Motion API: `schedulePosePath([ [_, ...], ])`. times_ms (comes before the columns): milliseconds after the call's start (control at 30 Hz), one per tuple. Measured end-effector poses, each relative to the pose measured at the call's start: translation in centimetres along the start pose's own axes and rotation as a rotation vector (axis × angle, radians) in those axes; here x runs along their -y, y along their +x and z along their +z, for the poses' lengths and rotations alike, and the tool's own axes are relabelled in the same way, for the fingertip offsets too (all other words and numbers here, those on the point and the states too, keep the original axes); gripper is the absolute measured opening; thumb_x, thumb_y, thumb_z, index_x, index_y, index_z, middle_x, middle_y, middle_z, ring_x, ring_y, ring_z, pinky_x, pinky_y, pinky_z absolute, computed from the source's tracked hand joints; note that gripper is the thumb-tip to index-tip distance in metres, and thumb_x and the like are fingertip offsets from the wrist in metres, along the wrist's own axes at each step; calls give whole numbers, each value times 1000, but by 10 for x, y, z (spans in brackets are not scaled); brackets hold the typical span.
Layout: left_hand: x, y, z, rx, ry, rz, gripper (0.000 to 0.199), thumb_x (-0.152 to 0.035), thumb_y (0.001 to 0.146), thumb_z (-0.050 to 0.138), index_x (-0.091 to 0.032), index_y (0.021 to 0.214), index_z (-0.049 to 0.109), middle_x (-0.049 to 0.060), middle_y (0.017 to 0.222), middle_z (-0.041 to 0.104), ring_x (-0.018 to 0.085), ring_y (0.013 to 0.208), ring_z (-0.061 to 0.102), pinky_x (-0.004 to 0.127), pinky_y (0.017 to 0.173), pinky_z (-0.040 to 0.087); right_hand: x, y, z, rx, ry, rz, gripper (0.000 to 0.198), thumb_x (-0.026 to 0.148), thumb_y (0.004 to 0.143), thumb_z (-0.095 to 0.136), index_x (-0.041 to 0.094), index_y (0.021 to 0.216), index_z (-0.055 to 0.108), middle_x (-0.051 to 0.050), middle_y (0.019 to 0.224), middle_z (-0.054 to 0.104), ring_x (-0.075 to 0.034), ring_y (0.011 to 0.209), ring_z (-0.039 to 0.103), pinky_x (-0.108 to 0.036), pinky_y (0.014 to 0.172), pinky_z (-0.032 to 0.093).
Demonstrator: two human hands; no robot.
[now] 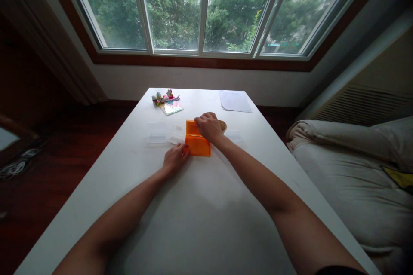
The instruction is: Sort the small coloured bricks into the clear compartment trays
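Our left hand [175, 159] and right hand [209, 126] both grip the orange box [196, 142] (mid-table [193, 215]), 1 on each side.

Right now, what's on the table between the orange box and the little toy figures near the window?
In the head view, a colourful card lies just before the toy figures; otherwise bare white table reaches the orange box.

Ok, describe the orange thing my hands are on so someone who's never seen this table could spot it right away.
On the white table under the big window, look near the middle, where both hands meet. The left hand touches its near left corner and the right hand rests on its far edge: a flat orange box. It is the only bright orange, see-through piece there; the clear plastic cases beside it on the left are colourless.
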State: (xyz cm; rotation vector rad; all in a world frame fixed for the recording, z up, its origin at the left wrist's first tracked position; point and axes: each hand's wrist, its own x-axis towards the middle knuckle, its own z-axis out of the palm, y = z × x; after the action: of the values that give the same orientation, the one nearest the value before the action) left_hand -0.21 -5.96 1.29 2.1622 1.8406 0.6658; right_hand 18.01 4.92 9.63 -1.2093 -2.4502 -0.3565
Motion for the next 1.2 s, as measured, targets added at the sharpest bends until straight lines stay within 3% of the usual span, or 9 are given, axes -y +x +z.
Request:
schedulePosePath([
  [167, 1, 0, -2, -66, 81, 98, 25, -40, 93, 59, -26, 110, 69, 6, 106, 64, 22, 98, 60, 34, 85, 48, -4, 4, 8, -74, 117, -3, 22, 18, 97, 51, 19, 110, 69, -9, 110, 70, -26, 108, 54, -42, 102, 34],
  [367, 1, 2, -1, -161, 144, 178, 20, -38, 86, 68, -26, 102, 71, 8, 122, 60, 30, 119, 50, 46, 98, 43, 4, -35, 10, -128, 292, -46, 20, 22, 99, 50, 21, 99, 70, -8, 103, 70, -24, 102, 56, -39, 93, 40],
  [633, 4, 9, 10, -177, 116, 194, 14, -31, 88, 63, -23, 98, 70, 9, 132, 56, 29, 124, 49, 49, 111, 37, 2, -98, 25, 33, 327, -130, 16, 28, 97, 56, 20, 101, 70, -9, 98, 68, -23, 96, 56, -36, 85, 47],
  [800, 6, 12, 14, -186, 92, 184, 25, -35, 89, 62, -23, 111, 66, 10, 130, 58, 28, 121, 54, 49, 112, 37, -4, -106, 36, 78, 277, -162, 14, 25, 97, 58, 22, 102, 70, -8, 103, 67, -22, 101, 55, -36, 89, 48],
  [967, 8, 14, 16, -185, 75, 216, 39, -35, 90, 61, -23, 126, 57, 11, 143, 52, 28, 134, 47, 52, 122, 25, -4, -106, 45, 66, 191, -90, 16, 21, 100, 53, 20, 99, 69, -9, 103, 66, -21, 102, 57, -32, 88, 48],
  [1200, 13, 17, 1, -125, 98, 261, 39, -26, 90, 55, -23, 129, 54, 10, 147, 48, 27, 137, 44, 49, 119, 33, -8, -110, 49, 6, 202, -36, 20, 14, 98, 50, 20, 109, 65, -10, 107, 66, -22, 106, 58, -32, 86, 50],
])
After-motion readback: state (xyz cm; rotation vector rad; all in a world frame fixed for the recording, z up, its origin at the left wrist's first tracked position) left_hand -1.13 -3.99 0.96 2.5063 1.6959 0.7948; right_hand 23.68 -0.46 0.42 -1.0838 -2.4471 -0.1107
